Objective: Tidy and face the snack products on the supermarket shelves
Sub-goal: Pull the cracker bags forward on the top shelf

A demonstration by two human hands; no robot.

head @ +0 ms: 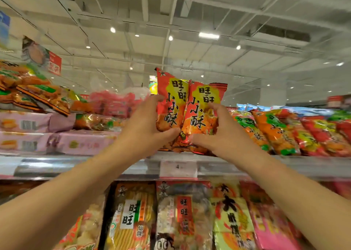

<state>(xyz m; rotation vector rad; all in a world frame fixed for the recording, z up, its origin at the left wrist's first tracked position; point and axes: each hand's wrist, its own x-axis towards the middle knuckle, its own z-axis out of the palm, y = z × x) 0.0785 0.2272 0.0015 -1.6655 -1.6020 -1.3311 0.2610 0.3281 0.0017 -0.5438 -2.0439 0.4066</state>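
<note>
Two red and yellow snack bags stand upright side by side on the top shelf (247,165). My left hand (146,124) grips the left bag (171,101), thumb across its lower front and fingers round its left edge. My right hand (220,131) grips the right bag (203,105), fingers curled over its right side and thumb at its bottom. The two bags touch along their inner edges and face me.
Orange and red bags (275,133) lean in a row to the right. Pink flat packs (26,133) are stacked at the left, with orange packs (38,95) piled above. A price tag (178,168) sits on the shelf rail. Upright snack bags (182,217) fill the shelf below.
</note>
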